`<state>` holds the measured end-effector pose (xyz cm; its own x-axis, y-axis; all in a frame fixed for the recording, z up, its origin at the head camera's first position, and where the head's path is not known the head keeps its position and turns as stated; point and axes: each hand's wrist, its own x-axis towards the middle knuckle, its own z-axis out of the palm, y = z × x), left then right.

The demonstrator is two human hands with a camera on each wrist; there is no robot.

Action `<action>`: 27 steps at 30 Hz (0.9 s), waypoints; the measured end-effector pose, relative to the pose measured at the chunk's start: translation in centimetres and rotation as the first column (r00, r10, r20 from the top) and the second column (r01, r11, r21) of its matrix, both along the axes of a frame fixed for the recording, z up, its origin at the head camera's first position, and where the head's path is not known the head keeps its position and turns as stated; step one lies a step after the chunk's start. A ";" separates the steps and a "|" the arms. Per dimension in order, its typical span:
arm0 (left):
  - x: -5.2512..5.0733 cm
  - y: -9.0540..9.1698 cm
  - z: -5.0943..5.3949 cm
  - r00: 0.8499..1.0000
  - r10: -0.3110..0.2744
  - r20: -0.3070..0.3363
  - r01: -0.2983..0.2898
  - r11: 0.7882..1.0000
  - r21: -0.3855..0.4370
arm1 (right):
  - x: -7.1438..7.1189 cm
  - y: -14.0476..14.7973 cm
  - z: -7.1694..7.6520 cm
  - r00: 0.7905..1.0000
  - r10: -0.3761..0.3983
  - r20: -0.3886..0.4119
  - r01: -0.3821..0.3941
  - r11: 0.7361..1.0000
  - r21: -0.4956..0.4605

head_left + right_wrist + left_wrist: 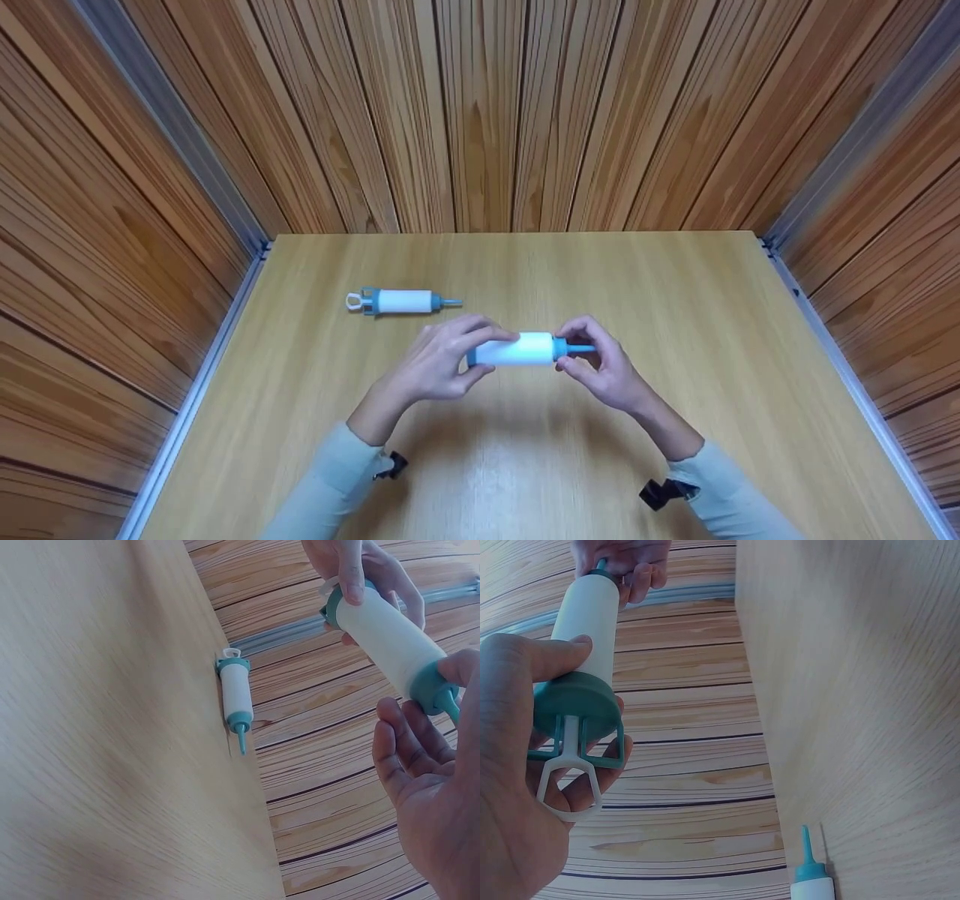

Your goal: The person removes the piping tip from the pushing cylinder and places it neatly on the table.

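A white syringe-like tube (529, 349) with teal ends is held level above the table between both hands. My left hand (442, 360) grips its plunger end; in the left wrist view a white ring handle (570, 814) sticks out below the teal collar (577, 701). My right hand (604, 367) pinches the teal cap (429, 686) at the nozzle end, thumb on one side and fingertips on the other, the thin nozzle (581, 348) pointing right. A second similar tube (405, 301) lies on the table behind my left hand, its nozzle also to the right.
The wooden table (300, 420) is bordered by metal rails (202, 390) at the left and right. Wood-plank walls (480, 112) stand behind and on both sides. A small black device is on each sleeve cuff.
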<state>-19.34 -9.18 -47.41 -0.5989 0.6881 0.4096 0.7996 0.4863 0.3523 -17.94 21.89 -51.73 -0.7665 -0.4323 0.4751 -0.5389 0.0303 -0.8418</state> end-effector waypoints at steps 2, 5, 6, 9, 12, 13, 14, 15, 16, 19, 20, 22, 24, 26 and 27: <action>0.0 0.0 0.0 1.000 -0.001 0.004 0.001 1.000 0.001 | 0.0 0.0 -0.1 1.000 0.002 0.003 -0.002 1.000 0.000; 0.1 -0.1 0.0 1.000 0.001 0.010 -0.001 1.000 -0.005 | 0.1 0.0 -0.1 1.000 0.000 0.011 0.000 1.000 0.008; 0.1 -0.1 0.0 1.000 0.003 0.013 -0.003 1.000 -0.006 | 0.1 0.0 -0.1 1.000 -0.003 0.015 0.003 1.000 0.012; 0.1 -0.2 0.0 1.000 0.009 0.017 -0.009 1.000 -0.010 | 0.1 0.0 0.0 0.999 -0.013 0.035 0.013 1.000 0.024; 0.1 -0.2 0.0 1.000 0.011 0.013 -0.011 1.000 -0.009 | 0.1 -0.1 0.1 0.998 -0.021 0.062 0.019 1.000 0.022; 0.0 -0.2 0.0 1.000 0.011 0.011 -0.011 1.000 -0.008 | 0.1 -0.1 0.2 0.997 -0.022 0.071 0.020 1.000 0.020; 0.0 -0.2 -0.1 1.000 0.012 0.011 -0.012 1.000 -0.007 | 0.1 -0.1 0.2 0.997 -0.023 0.079 0.021 1.000 0.018; 0.0 -0.3 -0.1 1.000 0.012 0.010 -0.012 1.000 -0.006 | 0.1 -0.2 0.2 0.996 -0.022 0.084 0.021 1.000 0.015; 0.0 -0.3 -0.1 1.000 0.014 0.011 -0.014 1.000 -0.007 | 0.1 -0.2 0.2 0.996 -0.022 0.086 0.021 1.000 0.013; 0.0 -0.3 -0.1 1.000 0.016 0.014 -0.016 1.000 -0.005 | 0.1 -0.3 0.1 0.995 -0.021 0.093 0.020 1.000 0.012; 0.0 -0.3 -0.1 1.000 0.014 0.011 -0.014 1.000 -0.002 | 0.0 -0.3 0.1 0.995 -0.021 0.093 0.020 1.000 0.012; 0.0 -0.3 -0.1 1.000 0.010 0.007 -0.010 1.000 0.004 | 0.0 -0.3 0.1 0.996 -0.022 0.090 0.022 1.000 0.011; 0.0 -0.3 -0.1 1.000 0.006 -0.003 -0.006 1.000 0.011 | 0.0 -0.3 0.0 0.997 -0.027 0.075 0.026 1.000 0.016; 0.0 -0.3 -0.1 1.000 0.004 -0.005 -0.004 1.000 0.015 | 0.0 -0.4 0.0 0.998 -0.031 0.053 0.030 0.999 0.018; 0.0 -0.4 -0.1 1.000 0.005 -0.002 -0.004 1.000 0.013 | 0.0 -0.4 0.0 0.999 -0.031 0.042 0.031 0.999 0.019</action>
<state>-19.35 -9.54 -47.52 -0.6013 0.6798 0.4199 0.7981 0.4851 0.3574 -17.96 21.49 -51.74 -0.7988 -0.4165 0.4341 -0.5015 0.0624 -0.8629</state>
